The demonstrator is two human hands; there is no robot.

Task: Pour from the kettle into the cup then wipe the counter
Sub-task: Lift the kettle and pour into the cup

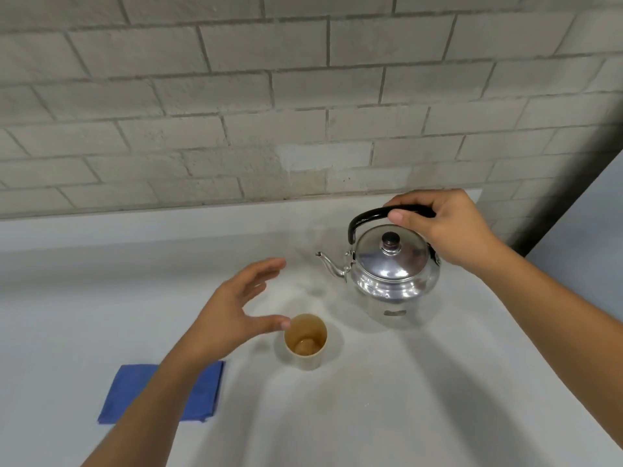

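A shiny metal kettle [392, 269] with a black handle and a lidded top hangs a little above the white counter [438, 382], spout pointing left. My right hand [445, 227] is shut on its handle from above. A beige cup [306, 342] stands upright in front of the kettle, to its left. My left hand [236, 308] hovers open just left of the cup, thumb tip close to its rim; I cannot tell if it touches. A folded blue cloth [199, 392] lies flat at the front left, partly hidden by my left forearm.
A grey brick wall [236, 112] runs along the back of the counter. At the right the counter ends in an edge [539, 311] that slants toward me, with a pale surface beyond it.
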